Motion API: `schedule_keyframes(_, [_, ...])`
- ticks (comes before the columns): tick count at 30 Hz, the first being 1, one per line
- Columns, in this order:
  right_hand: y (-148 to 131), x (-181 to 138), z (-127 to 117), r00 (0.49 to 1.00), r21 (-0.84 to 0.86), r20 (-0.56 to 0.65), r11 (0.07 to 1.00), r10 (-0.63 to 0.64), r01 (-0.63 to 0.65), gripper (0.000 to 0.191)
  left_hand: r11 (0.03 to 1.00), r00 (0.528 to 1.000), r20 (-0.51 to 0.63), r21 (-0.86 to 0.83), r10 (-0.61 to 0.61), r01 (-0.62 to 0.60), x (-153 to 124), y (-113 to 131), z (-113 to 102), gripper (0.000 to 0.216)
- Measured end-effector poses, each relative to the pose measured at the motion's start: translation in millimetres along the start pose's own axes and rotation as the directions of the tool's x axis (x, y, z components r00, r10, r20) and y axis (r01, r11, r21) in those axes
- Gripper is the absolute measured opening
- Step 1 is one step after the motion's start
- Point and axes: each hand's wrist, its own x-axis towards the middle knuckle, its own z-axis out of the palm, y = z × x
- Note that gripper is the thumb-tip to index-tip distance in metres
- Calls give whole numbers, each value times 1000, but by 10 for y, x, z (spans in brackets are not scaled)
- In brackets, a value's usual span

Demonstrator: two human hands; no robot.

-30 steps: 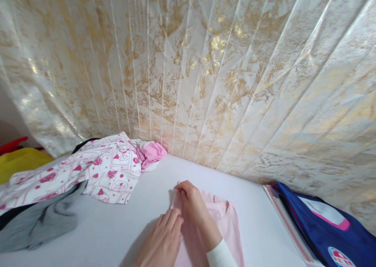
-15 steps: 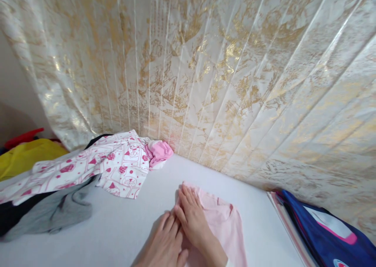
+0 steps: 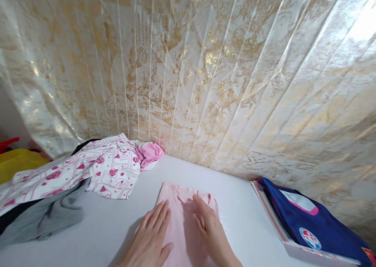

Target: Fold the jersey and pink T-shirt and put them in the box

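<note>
A pale pink garment (image 3: pixel 179 235) lies on the white surface in front of me, its sides parallel and its far end showing a few small creases; its near end runs out of the picture. Fingers stretched, my left hand (image 3: pixel 151 231) rests along the garment's left edge. My right hand (image 3: pixel 208 227) is over the right part of the cloth, fingers loosely extended and thumb apart, casting a shadow on it. Whether those fingertips touch the fabric I cannot tell. Neither hand grips anything.
To the left lies a heap with a white-and-pink printed garment (image 3: pixel 114 173), a grey one (image 3: pixel 53 220) and a pink bundle (image 3: pixel 151 153). Yellow cloth (image 3: pixel 20 165) is farther left. At right sits a folded navy garment (image 3: pixel 317 224) on a stack. A gold-patterned curtain (image 3: pixel 188 71) hangs behind.
My hands have separated: the right moved rightward off the garment's left edge. The garment looks narrower and straighter. The view has shifted slightly to the right.
</note>
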Motion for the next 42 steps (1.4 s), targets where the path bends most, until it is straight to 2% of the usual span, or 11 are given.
schedule_keyframes(3, [73, -64, -66, 995, 1, -94, 999, 39, -39, 45, 999, 999, 14, -22, -43, 44, 356, 80, -108, 54])
schedule_keyframes(6, [-30, -29, -37, 988, -7, -143, 999, -51, 51, 39, 994, 996, 51, -72, -78, 82, 813, 107, -238, 42])
schedule_keyframes(10, [-161, -69, 137, 992, -91, -108, 994, -63, 53, 37, 993, 992, 122, -117, 24, -10, 1159, -11, -312, 29])
schedule_keyframes(15, [-63, -179, 310, 997, -188, -22, 980, -76, 70, 59, 988, 976, 188, -126, 112, -89, 1224, -180, -297, 21])
schedule_keyframes(19, [-32, -171, 291, 995, -201, 45, 975, -84, 92, 64, 990, 964, 230, -79, 130, -115, 1300, -216, -323, 17])
schedule_keyframes(25, [-110, -157, 222, 989, -238, 109, 963, -102, 126, 64, 1000, 967, 252, -9, 30, -29, 1368, -93, -367, 21])
schedule_keyframes(29, [-128, -149, 200, 988, -265, 134, 957, -80, 114, 62, 998, 980, 189, 3, -61, 61, 1266, -24, -309, 28])
schedule_keyframes(32, [-123, -149, 190, 989, -259, 108, 958, -100, 125, 57, 996, 987, 135, -17, -82, 85, 1190, -57, -244, 34])
schedule_keyframes(36, [-63, -242, 232, 978, -232, 1, 951, -209, 204, 55, 996, 994, 75, -45, -76, 79, 1220, -70, -199, 44])
schedule_keyframes(39, [42, -411, 275, 959, -195, -133, 955, -250, 222, 53, 997, 999, 27, -77, -18, 20, 1347, 108, -166, 44])
schedule_keyframes(42, [202, -630, 247, 954, -132, -248, 981, -169, 140, 50, 987, 995, 15, -131, 99, -96, 1522, 419, -74, 36])
